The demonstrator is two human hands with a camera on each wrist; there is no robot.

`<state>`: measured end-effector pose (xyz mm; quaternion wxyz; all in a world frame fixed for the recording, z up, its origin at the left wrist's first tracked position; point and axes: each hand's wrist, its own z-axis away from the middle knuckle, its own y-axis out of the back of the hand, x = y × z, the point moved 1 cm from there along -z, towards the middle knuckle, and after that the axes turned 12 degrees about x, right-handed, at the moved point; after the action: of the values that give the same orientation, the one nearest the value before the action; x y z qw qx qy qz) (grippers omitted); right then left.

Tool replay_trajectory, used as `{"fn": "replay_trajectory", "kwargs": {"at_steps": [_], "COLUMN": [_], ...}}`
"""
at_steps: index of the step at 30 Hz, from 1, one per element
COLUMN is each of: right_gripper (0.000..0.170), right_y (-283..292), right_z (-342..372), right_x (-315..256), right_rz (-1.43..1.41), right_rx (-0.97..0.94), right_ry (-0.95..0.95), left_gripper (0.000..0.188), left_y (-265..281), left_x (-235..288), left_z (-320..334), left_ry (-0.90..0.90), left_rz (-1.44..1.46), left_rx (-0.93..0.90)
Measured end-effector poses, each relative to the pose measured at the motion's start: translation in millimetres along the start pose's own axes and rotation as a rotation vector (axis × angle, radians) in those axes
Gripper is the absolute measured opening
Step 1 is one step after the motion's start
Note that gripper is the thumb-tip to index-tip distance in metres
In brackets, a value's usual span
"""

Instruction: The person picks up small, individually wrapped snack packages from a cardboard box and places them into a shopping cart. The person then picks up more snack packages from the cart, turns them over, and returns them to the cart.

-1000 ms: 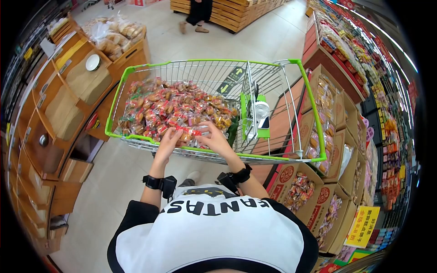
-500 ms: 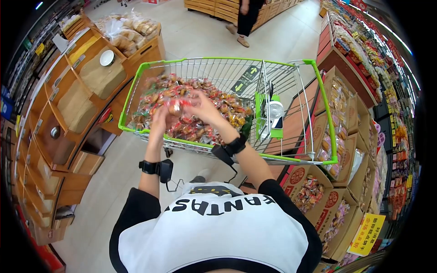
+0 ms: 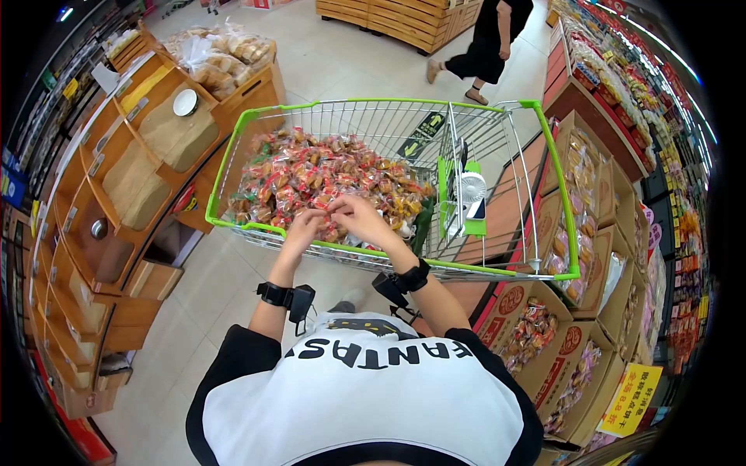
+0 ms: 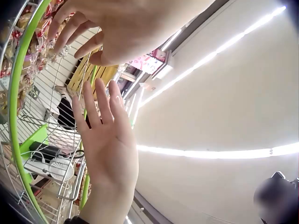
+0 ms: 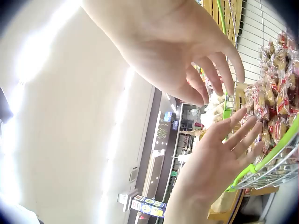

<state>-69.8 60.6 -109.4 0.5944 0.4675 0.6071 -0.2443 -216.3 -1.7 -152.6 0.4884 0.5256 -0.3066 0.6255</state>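
A large heap of small clear-and-red wrapped packets point(image 3: 311, 175) fills the left part of the shopping cart, inside its green rim point(image 3: 260, 227). Over the heap's near edge, my left hand point(image 3: 305, 229) and right hand point(image 3: 361, 221) hover close together, fingertips nearly meeting. In the left wrist view the left hand point(image 4: 124, 30) has loosely bent fingers and the right hand point(image 4: 110, 144) shows its palm, fingers extended. The right wrist view shows the right hand point(image 5: 175, 51) with relaxed fingers and the left hand point(image 5: 210, 163) spread beside the packets point(image 5: 280, 95). Neither visibly holds a packet.
A white fan point(image 3: 472, 186) and a phone point(image 3: 477, 209) sit at the cart's right section. Wooden shelves point(image 3: 136, 190) curve along the left; cardboard boxes of packaged goods point(image 3: 536, 326) line the right. A person in black point(image 3: 493, 39) walks beyond the cart.
Both hands have come down from over the middle of the heap toward its near edge, and the blurred packets between them are no longer held. The walking person has moved right.
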Motion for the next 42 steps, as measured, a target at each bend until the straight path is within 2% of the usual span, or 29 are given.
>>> {"fn": "replay_trajectory", "kwargs": {"at_steps": [1,2,3,5,7,9,10,13,14,18,21,27,29,30,33,35,37,38,39,41,42], "right_gripper": [0.015,0.009,0.009,0.006,0.006,0.006,0.007,0.007,0.008,0.008,0.008,0.007,0.007,0.007,0.008,0.008,0.008,0.008,0.008,0.008,0.008], "right_y": [0.5,1.0,1.5,1.9,2.6,9.8,15.6,24.9,27.0,43.1,57.5,96.2,108.1,113.5,130.3,142.3,153.3,157.2,160.9,169.1,173.5], "right_z": [3.3,10.0,13.8,20.9,28.2,35.6,38.1,46.7,49.5,62.0,72.0,99.9,111.7,118.0,138.1,152.2,167.0,174.4,182.1,199.3,209.0], "right_x": [-0.1,-1.8,-0.7,7.1,9.6,5.2,0.1,10.3,12.7,10.8,6.3,-0.7,-3.1,-5.6,-13.2,-17.4,-20.9,-25.0,-28.5,-33.0,-31.4], "right_rz": [-0.056,-0.041,-0.040,-0.035,-0.046,-0.117,-0.045,-0.065,-0.066,-0.112,-0.187,-0.105,-0.096,-0.117,-0.104,-0.066,-0.060,-0.092,-0.094,-0.089,-0.038], "right_rx": [-0.047,-0.012,-0.006,-0.031,0.040,0.054,0.024,0.077,0.111,0.188,0.259,0.390,0.425,0.455,0.521,0.568,0.611,0.663,0.689,0.757,0.790], "right_ry": [-0.041,-0.044,-0.044,-0.092,-0.028,-0.072,-0.103,-0.146,-0.107,-0.155,-0.140,-0.157,-0.157,-0.173,-0.190,-0.182,-0.189,-0.201,-0.206,-0.228,-0.238], "left_gripper": [0.024,0.020,0.020,0.014,0.010,0.006,0.005,0.006,0.008,0.008,0.007,0.008,0.008,0.008,0.008,0.007,0.006,0.006,0.006,0.007,0.009], "left_y": [-7.5,-12.2,-15.0,-21.4,-26.0,-30.7,-32.8,-40.6,-43.7,-62.6,-80.0,-119.9,-133.3,-140.2,-158.4,-172.5,-186.2,-192.9,-199.7,-212.7,-219.1], "left_x": [5.1,8.2,5.6,-0.3,7.9,12.5,15.4,11.3,2.5,4.2,13.3,41.5,42.3,42.5,47.1,47.4,61.2,65.9,65.7,65.4,62.7], "left_z": [6.0,9.6,9.2,6.6,10.8,13.4,15.2,12.2,7.5,6.2,7.9,22.6,24.8,25.1,35.9,38.8,56.0,65.0,68.5,75.4,78.3], "left_ry": [-0.014,-0.028,-0.031,-0.164,-0.165,-0.221,-0.221,-0.294,-0.285,-0.310,-0.399,-0.378,-0.431,-0.489,-0.463,-0.506,-0.422,-0.311,-0.309,-0.446,-0.416], "left_rz": [0.002,0.004,0.002,0.033,0.014,-0.046,-0.036,-0.084,-0.048,-0.020,-0.015,-0.059,-0.050,-0.053,0.027,-0.004,0.090,0.132,0.123,0.081,0.080], "left_rx": [0.006,0.011,0.006,-0.043,-0.048,-0.038,-0.052,-0.089,-0.110,-0.185,-0.223,-0.358,-0.381,-0.406,-0.500,-0.558,-0.660,-0.702,-0.727,-0.795,-0.834]}}
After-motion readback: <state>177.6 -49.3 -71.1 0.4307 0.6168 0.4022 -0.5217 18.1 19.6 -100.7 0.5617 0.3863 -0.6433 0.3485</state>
